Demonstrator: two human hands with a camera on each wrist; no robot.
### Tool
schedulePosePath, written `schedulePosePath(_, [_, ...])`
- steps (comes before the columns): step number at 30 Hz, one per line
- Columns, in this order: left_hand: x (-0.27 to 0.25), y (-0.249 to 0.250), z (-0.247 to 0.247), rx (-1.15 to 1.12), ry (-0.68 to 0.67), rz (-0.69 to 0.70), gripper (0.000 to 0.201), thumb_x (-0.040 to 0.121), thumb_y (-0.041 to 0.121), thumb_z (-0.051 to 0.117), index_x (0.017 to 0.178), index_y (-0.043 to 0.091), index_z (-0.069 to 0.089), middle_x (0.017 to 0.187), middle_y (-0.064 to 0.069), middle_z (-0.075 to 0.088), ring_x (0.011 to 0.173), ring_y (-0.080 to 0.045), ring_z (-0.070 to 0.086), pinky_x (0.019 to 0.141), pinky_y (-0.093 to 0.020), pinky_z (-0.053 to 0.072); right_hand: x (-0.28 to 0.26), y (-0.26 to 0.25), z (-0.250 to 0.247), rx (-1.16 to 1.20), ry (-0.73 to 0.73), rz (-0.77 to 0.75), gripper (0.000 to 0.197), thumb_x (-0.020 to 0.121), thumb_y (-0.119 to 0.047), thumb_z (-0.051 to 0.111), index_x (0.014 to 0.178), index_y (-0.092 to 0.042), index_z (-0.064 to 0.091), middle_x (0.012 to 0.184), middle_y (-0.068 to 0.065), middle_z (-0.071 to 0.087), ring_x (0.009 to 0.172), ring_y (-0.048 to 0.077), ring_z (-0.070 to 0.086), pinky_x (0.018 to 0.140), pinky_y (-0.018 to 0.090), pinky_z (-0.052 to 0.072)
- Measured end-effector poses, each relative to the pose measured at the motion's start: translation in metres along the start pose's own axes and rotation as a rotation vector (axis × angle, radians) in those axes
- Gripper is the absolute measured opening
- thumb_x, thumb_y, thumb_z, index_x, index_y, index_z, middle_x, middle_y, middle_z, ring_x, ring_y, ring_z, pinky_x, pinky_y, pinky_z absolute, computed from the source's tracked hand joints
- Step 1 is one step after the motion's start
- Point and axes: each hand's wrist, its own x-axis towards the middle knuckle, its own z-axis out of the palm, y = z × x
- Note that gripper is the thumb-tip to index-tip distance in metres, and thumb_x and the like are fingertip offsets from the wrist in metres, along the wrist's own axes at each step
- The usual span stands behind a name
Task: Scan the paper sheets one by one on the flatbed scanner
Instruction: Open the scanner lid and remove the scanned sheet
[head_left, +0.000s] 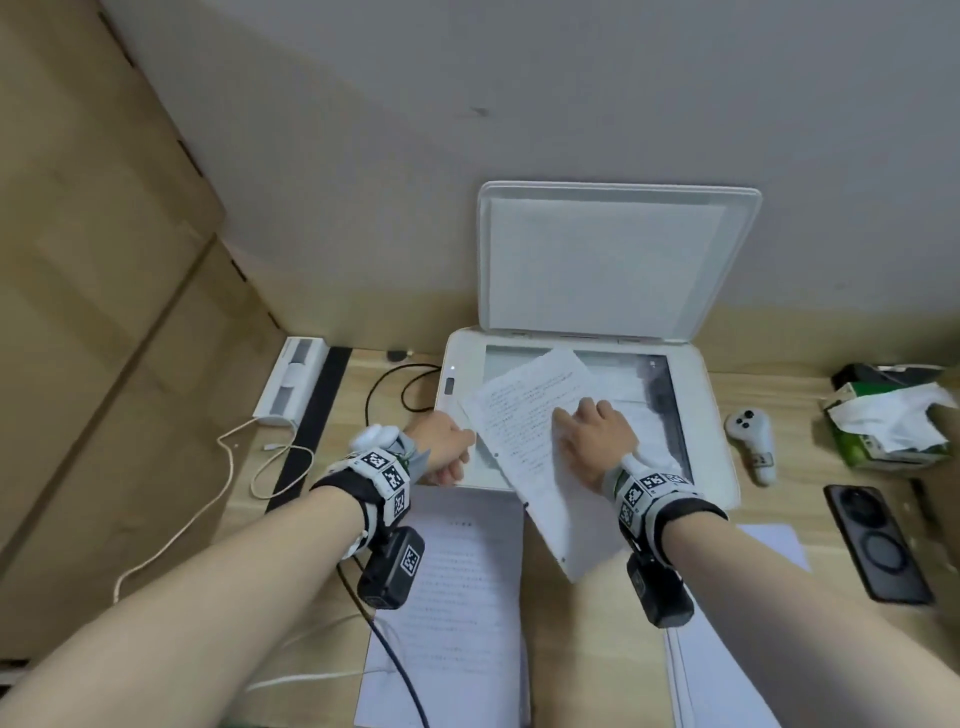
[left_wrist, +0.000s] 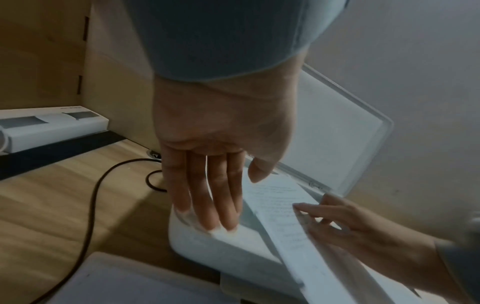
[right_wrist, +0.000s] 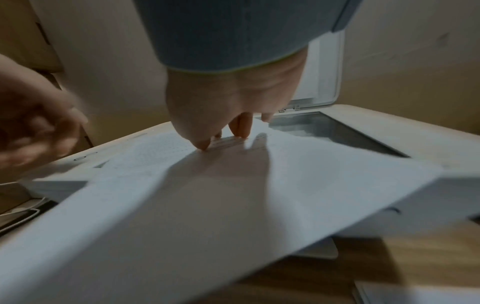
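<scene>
Right hand (head_left: 592, 436): fingers spread and nearly straight, fingertips (right_wrist: 203, 145) pressing down on the printed sheet; it grips nothing.
Left hand (head_left: 441, 447): fingers (left_wrist: 205, 193) straight and close together, resting flat at the left front corner of the scanner, beside the sheet's left edge; it holds nothing.
Hands together: well apart, one on either side of the sheet's near half.
Printed sheet (head_left: 535, 441): thin white paper with faint lines of text, lying skewed across the glass; its far corner reaches toward the hinge and its near end overhangs the scanner's front edge above the desk.
Flatbed scanner (head_left: 719, 467): smooth off-white plastic body with rounded corners; a dark rectangular glass bed (head_left: 660, 395) shows to the right of the sheet.
Lid (head_left: 613, 260): raised upright against the wall, a rounded white frame around a pale, matte inner pad.
Paper on the desk: one printed sheet (head_left: 457, 597) lies flat in front of the scanner on the left, and a white stack (head_left: 727, 675) lies to the right, under the right forearm.
Desk (head_left: 343, 426): light wood grain, matte.
Cables: a thin black cord (head_left: 384, 384) curls left of the scanner; a white cord (head_left: 218, 499) loops further left.
Right of the scanner: a small white controller (head_left: 750, 439), a dark glossy phone (head_left: 875, 543) and a green tissue pack (head_left: 883, 421) with crumpled white tissue.
</scene>
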Motion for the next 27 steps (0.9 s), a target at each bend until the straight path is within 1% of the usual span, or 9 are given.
schedulePosePath(5, [-0.015, -0.022, 0.024, 0.197, -0.243, -0.026, 0.051, 0.092, 0.039, 0.046, 0.089, -0.006, 0.070, 0.073, -0.016, 0.074, 0.060, -0.029, 0.067, 0.054, -0.023, 0.042, -0.045, -0.012, 0.006, -0.024, 0.015, 0.031, 0.027, 0.097, -0.029, 0.045, 0.121, -0.020, 0.052, 0.107, 0.007, 0.050, 0.102, 0.030, 0.047, 0.073, 0.033, 0.029])
schedulePosePath(8, [-0.013, -0.029, 0.042, 0.233, -0.232, 0.039, 0.043, 0.092, 0.040, 0.048, 0.083, 0.002, 0.065, 0.074, -0.010, 0.074, 0.056, -0.023, 0.067, 0.059, -0.027, 0.049, -0.061, -0.019, 0.000, 0.028, 0.007, 0.016, 0.023, 0.097, -0.028, 0.045, 0.117, -0.022, 0.055, 0.106, 0.006, 0.050, 0.103, 0.029, 0.046, 0.072, 0.033, 0.030])
schedulePosePath(11, [-0.011, -0.032, 0.055, 0.192, -0.126, 0.153, 0.039, 0.092, 0.034, 0.057, 0.060, 0.015, 0.045, 0.055, -0.002, 0.047, 0.049, -0.019, 0.043, 0.056, -0.031, 0.035, -0.076, -0.011, -0.012, 0.076, -0.045, 0.027, 0.024, 0.097, -0.031, 0.044, 0.115, -0.024, 0.059, 0.108, 0.003, 0.051, 0.107, 0.027, 0.046, 0.076, 0.035, 0.037])
schedulePosePath(13, [-0.008, -0.031, 0.060, 0.143, -0.089, 0.181, 0.043, 0.090, 0.027, 0.058, 0.056, 0.019, 0.033, 0.052, -0.001, 0.032, 0.049, -0.017, 0.032, 0.055, -0.030, 0.025, -0.086, 0.004, -0.018, 0.088, -0.069, 0.143, 0.027, 0.099, -0.035, 0.042, 0.111, -0.018, 0.059, 0.111, 0.004, 0.056, 0.108, 0.029, 0.052, 0.081, 0.037, 0.044])
schedulePosePath(17, [-0.009, -0.026, 0.076, 0.068, -0.124, 0.128, 0.037, 0.090, 0.026, 0.061, 0.062, 0.015, 0.041, 0.064, -0.008, 0.046, 0.057, -0.021, 0.049, 0.052, -0.028, 0.040, -0.121, 0.043, -0.019, 0.127, -0.238, 0.397, 0.044, 0.100, -0.052, 0.030, 0.089, -0.019, 0.058, 0.093, 0.005, 0.065, 0.083, 0.029, 0.062, 0.072, 0.035, 0.048])
schedulePosePath(20, [-0.012, -0.020, 0.095, 0.026, -0.157, 0.137, 0.034, 0.088, 0.031, 0.067, 0.067, 0.013, 0.047, 0.077, -0.011, 0.056, 0.072, -0.024, 0.058, 0.062, -0.033, 0.050, -0.145, 0.066, 0.002, 0.328, -0.270, 0.401, 0.048, 0.098, -0.063, 0.028, 0.096, -0.027, 0.061, 0.093, 0.000, 0.067, 0.081, 0.024, 0.060, 0.077, 0.036, 0.048])
schedulePosePath(22, [-0.014, -0.017, 0.112, 0.006, -0.204, 0.143, 0.032, 0.086, 0.034, 0.069, 0.072, 0.009, 0.055, 0.080, -0.014, 0.061, 0.073, -0.024, 0.062, 0.066, -0.037, 0.054, -0.156, 0.072, 0.013, 0.453, -0.241, 0.392, 0.043, 0.099, -0.056, 0.035, 0.094, -0.021, 0.060, 0.091, 0.003, 0.068, 0.082, 0.027, 0.061, 0.073, 0.036, 0.047])
schedulePosePath(24, [-0.019, -0.004, 0.137, 0.002, -0.239, 0.139, 0.028, 0.088, 0.032, 0.070, 0.079, 0.006, 0.063, 0.083, -0.014, 0.067, 0.070, -0.024, 0.063, 0.063, -0.031, 0.053, -0.169, 0.085, 0.024, 0.537, -0.205, 0.427, 0.039, 0.099, -0.044, 0.043, 0.077, -0.013, 0.051, 0.075, 0.006, 0.061, 0.072, 0.029, 0.057, 0.063, 0.035, 0.040])
schedulePosePath(27, [-0.028, 0.006, 0.167, -0.002, -0.254, 0.145, 0.022, 0.090, 0.022, 0.068, 0.074, 0.008, 0.065, 0.073, -0.009, 0.064, 0.057, -0.018, 0.057, 0.056, -0.028, 0.048, -0.189, 0.099, 0.037, 0.555, -0.178, 0.459, 0.039, 0.098, -0.037, 0.046, 0.066, -0.016, 0.037, 0.063, 0.003, 0.048, 0.061, 0.024, 0.044, 0.057, 0.035, 0.030])
